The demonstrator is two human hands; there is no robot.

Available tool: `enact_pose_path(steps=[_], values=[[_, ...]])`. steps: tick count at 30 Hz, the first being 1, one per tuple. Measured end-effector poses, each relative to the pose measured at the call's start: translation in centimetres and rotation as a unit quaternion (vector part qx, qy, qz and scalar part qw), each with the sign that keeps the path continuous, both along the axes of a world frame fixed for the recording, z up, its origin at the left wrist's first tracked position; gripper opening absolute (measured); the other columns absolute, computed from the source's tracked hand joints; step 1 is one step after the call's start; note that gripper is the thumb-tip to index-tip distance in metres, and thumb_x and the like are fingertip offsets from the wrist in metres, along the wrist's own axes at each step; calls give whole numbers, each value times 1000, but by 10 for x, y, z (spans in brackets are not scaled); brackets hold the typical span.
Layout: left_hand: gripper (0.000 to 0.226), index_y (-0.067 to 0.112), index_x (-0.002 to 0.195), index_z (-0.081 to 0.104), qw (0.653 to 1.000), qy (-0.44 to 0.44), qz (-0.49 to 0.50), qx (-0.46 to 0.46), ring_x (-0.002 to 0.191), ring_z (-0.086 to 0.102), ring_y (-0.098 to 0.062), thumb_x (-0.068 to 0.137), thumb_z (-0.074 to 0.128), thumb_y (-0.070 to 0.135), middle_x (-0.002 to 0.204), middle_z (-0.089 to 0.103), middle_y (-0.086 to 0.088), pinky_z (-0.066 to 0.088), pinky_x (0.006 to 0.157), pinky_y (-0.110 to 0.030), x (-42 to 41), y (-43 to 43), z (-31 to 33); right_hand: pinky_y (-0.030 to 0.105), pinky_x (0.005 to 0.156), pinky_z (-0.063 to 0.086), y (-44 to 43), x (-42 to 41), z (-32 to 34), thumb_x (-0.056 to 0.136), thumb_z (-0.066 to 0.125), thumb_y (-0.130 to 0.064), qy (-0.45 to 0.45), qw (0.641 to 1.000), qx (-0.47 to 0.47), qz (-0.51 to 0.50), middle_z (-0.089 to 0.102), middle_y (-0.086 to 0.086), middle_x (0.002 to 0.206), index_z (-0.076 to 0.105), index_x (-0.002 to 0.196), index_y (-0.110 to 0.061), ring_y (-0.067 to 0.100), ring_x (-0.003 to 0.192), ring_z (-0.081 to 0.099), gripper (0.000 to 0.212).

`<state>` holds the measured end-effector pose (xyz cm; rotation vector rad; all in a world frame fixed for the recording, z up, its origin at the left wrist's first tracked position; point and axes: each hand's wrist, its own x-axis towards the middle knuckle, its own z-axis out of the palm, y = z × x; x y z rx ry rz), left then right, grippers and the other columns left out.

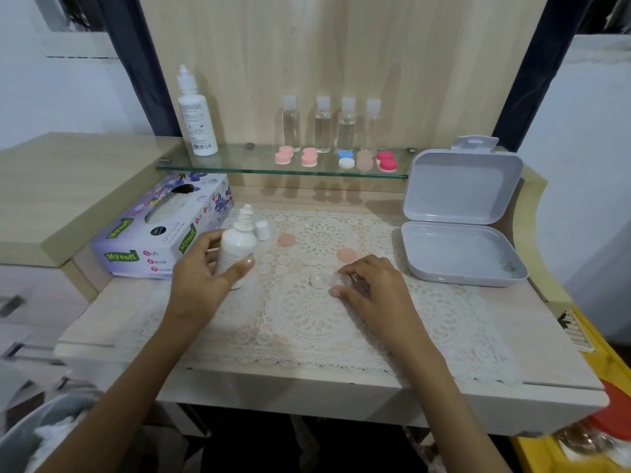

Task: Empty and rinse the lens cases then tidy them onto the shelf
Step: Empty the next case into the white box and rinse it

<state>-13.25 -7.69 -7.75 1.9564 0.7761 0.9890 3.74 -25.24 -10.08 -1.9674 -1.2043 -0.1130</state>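
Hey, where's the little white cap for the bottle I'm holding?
In the head view, the white cap stands on the lace mat, just right of the bottle in your left hand.

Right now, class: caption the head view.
Left hand grips uncapped solution bottle; right hand steadies clear lens case on lace mat.

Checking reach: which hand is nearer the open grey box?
Right. The right hand, holding the lens case, is just left of the box; the left hand, gripping a bottle, is farther left.
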Motion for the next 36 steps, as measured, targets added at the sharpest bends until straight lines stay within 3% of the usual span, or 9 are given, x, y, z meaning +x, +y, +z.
enact_pose_path(steps=[2,6,12,20,23,26,31,34,36], values=[[44,16,117,52,999,-38,13,-28,99,60,-13,78,74,12,113,60,-2,46,82,-13,-7,5,-1,4,77,30,0,1,-1,79,76,-28,-3,1000,-1,0,54,-10,93,70,104,-12,7,95,44,30],[47,13,120,50,995,-73,15,-61,109,60,-16,79,73,7,121,60,-6,47,98,-34,-15,10,-4,6,78,31,0,1,-1,79,76,-28,-3,1000,-1,3,55,-8,92,70,104,-11,8,94,45,30],[54,16,124,48,996,-71,42,-24,109,60,-19,78,75,20,120,61,-4,48,98,-44,-18,8,-11,7,76,30,-1,0,-1,80,75,-28,-8,1000,-6,5,54,-9,92,70,104,-12,8,94,45,29],[58,17,128,46,993,-68,92,4,111,55,-12,79,74,5,124,56,4,45,101,-37,-23,-8,-15,8,75,31,-2,-1,-2,80,74,-29,-4,1000,-6,4,57,-7,93,69,103,-14,9,93,47,27],[60,13,129,46,989,-66,125,44,113,51,-14,77,74,3,125,50,7,47,94,-40,-23,-16,-18,8,75,31,-2,0,-3,81,74,-29,-5,1000,-10,3,57,-7,93,70,104,-14,10,94,47,29],[57,13,127,48,977,-92,158,113,111,47,-16,73,65,10,123,45,9,44,85,-29,-21,-31,-15,6,76,31,-1,1,-3,81,74,-29,-5,1000,-16,3,58,-6,96,70,106,-14,11,96,47,30],[35,19,108,60,978,-73,7,197,109,52,-9,80,55,-1,113,58,5,42,89,-25,-4,-57,-1,4,77,29,-2,-1,-2,81,74,-28,1,1000,-10,3,57,-7,96,69,105,-14,9,96,46,28],[39,16,114,62,979,-6,-99,179,118,50,-9,83,51,-6,118,57,5,38,99,-20,21,-51,-3,5,77,30,-3,-2,-1,81,73,-28,7,1000,-9,0,57,-8,97,69,105,-16,8,97,46,28],[45,17,119,60,977,43,-109,178,121,47,-7,85,49,-10,124,54,5,31,102,-10,38,-42,-7,6,76,30,-2,-2,-1,81,73,-30,11,1000,-10,-3,57,-8,97,69,105,-16,7,97,46,28]])
